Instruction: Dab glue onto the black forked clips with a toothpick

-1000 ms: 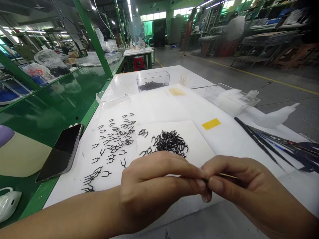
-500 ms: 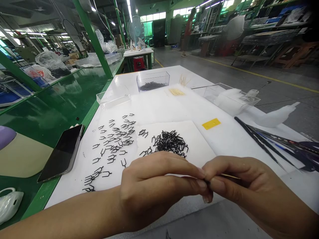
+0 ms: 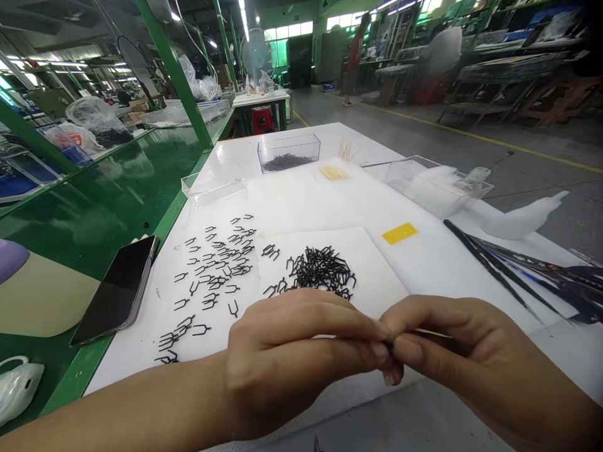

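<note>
My left hand (image 3: 306,358) is closed in a pinch on a small dark piece, almost wholly hidden by the fingertips. Touching it, my right hand (image 3: 438,339) pinches a thin wooden toothpick (image 3: 434,333), whose shaft shows in the gap behind the fingers. Where the fingertips meet, only a dark speck of the piece shows. Just beyond my left hand, a heap of black fork-shaped pieces (image 3: 323,270) lies on a white sheet (image 3: 377,270). More black forked pieces (image 3: 219,263) are spread on the table to the left.
At the back stand a clear box (image 3: 289,154) of dark parts and several toothpicks (image 3: 333,172). A yellow strip (image 3: 399,233) lies right of the sheet. Tweezers (image 3: 490,270) and scissors (image 3: 577,282) rest at the right; a phone (image 3: 117,289) lies at the left edge.
Both hands stay pressed together in almost the same place. The fingertips have shifted very slightly, and a little more of the toothpick shows behind my right fingers.
</note>
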`<move>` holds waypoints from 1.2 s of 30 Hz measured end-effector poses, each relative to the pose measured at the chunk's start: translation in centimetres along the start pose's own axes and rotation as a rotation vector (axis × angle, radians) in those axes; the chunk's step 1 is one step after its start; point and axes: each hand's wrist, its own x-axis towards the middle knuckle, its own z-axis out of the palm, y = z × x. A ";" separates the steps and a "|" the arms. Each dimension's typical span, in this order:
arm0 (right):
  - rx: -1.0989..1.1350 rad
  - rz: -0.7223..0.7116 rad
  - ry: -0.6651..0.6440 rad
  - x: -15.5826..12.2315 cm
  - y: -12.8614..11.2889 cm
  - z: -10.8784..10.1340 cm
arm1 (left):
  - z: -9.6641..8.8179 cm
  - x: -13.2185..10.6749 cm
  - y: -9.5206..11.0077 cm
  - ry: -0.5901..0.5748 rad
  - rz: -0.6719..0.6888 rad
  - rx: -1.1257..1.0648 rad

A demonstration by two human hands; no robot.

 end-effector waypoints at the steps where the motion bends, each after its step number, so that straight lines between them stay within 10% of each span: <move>1: -0.002 0.003 0.002 0.0 0.0 0.0 | 0.0 0.0 0.1 -0.002 -0.023 0.007; 28: -0.057 -0.012 -0.018 -0.1 -0.2 0.2 | -0.6 0.1 -0.2 -0.001 0.059 -0.052; 36: -0.358 -0.183 0.348 -0.1 0.9 -2.2 | 0.7 -0.1 -1.2 0.417 -0.472 -0.246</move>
